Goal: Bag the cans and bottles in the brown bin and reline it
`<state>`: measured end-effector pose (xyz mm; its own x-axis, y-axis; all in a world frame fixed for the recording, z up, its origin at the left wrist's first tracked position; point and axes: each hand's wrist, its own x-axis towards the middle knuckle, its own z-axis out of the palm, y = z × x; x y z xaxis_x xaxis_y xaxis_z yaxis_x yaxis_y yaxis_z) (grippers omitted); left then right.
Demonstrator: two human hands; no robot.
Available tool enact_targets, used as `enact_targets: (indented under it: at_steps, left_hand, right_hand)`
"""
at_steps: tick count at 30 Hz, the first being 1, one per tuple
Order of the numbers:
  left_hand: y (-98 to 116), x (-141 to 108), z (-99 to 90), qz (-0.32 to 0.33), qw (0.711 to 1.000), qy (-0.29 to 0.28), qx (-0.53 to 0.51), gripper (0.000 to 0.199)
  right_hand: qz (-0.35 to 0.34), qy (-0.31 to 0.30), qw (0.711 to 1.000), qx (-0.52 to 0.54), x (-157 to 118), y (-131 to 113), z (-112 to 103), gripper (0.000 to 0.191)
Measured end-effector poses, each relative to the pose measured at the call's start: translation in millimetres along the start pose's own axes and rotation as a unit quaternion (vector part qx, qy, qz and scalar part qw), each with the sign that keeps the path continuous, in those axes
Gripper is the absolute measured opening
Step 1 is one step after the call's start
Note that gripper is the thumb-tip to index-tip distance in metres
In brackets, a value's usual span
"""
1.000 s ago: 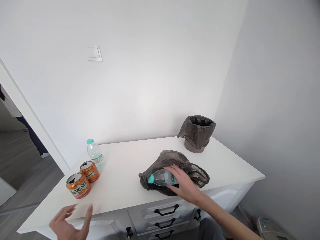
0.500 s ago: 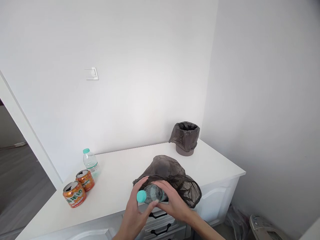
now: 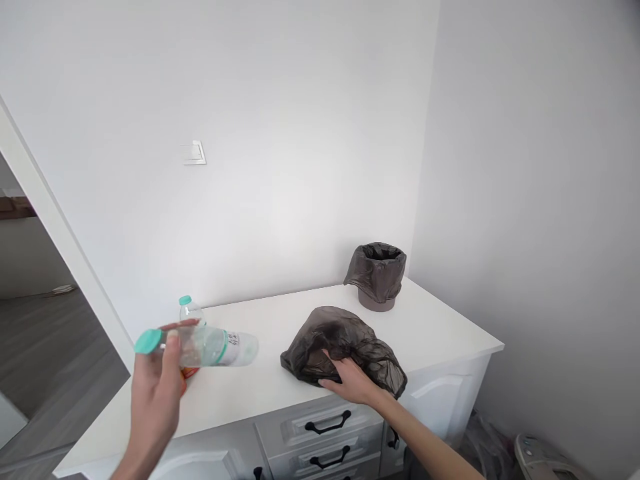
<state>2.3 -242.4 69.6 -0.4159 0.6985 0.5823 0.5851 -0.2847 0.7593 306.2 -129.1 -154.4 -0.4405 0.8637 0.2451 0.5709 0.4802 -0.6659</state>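
Note:
My left hand [image 3: 157, 380] grips a clear plastic bottle [image 3: 240, 349] near its turquoise cap, holding it sideways above the left part of the white cabinet top [image 3: 240, 393]. Behind it stands a second bottle [image 3: 193, 311] with the same cap, partly covered. Only an orange edge of a can [image 3: 188, 375] shows past my left hand. My right hand [image 3: 350, 381] reaches into the mouth of a dark, see-through plastic bag [image 3: 335, 323] lying on the cabinet top. Its thumb and a finger are apart, touching the bag; the other fingers are hidden.
A small bin [image 3: 377, 303] lined with a dark bag stands at the back right, near the wall corner. Drawers with black handles [image 3: 329, 421] face me below the top. On the floor at right are clear plastic and a beige device [image 3: 540, 457].
The bottle has moved left, away from the bag, in my left hand. My right hand has let go of the bottle and is at the bag's mouth. The cans are now mostly covered.

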Motion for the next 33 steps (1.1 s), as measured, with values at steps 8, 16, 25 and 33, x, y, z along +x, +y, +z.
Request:
enact_targets:
  at_steps: [8,16,25,33]
  left_hand:
    - [-58.8,94.4,17.1,-0.107,0.992,-0.065,-0.033,0.062]
    - [-113.3,129.0,39.2,-0.139,0.981,-0.08,0.113,0.067]
    - [-131.9,138.2,49.5,-0.086,0.974,-0.088,0.19,0.063]
    - [-165.6,154.3,52.5,-0.089,0.968,-0.071,0.222,0.061]
  right_hand:
    - [0.045,0.076,0.993,-0.083,30.8,25.3,11.1,0.049]
    - [0.037,0.089,0.991,-0.094,34.3,39.7,19.1,0.045]
    - [0.035,0.099,0.988,-0.114,33.2,37.7,20.3,0.053]
    - [0.027,0.119,0.983,-0.138,33.9,39.6,23.7,0.052]
